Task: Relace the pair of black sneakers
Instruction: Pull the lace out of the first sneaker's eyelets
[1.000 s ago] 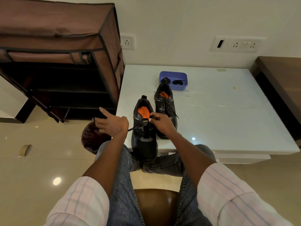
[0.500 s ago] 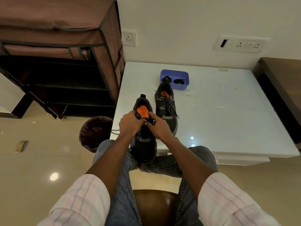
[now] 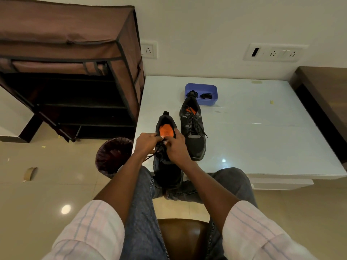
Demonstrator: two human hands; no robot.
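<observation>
A black sneaker with an orange insole leans from my lap onto the white table's front edge, toe toward me. My left hand and my right hand meet over its eyelets, fingers curled and pinching the black lace, which trails off to the left below my left hand. The second black sneaker, fully laced, lies flat on the table just to the right. Where exactly the lace runs under my fingers is hidden.
A blue tray holding dark laces sits behind the laced sneaker on the white table. A brown fabric shoe rack stands at the left, a lined bin beside the table. A tape roll lies on the floor.
My left hand, out to the left pulling the lace a second ago, has come back in to the sneaker's eyelets and now meets my right hand there. The camera dipped slightly.
</observation>
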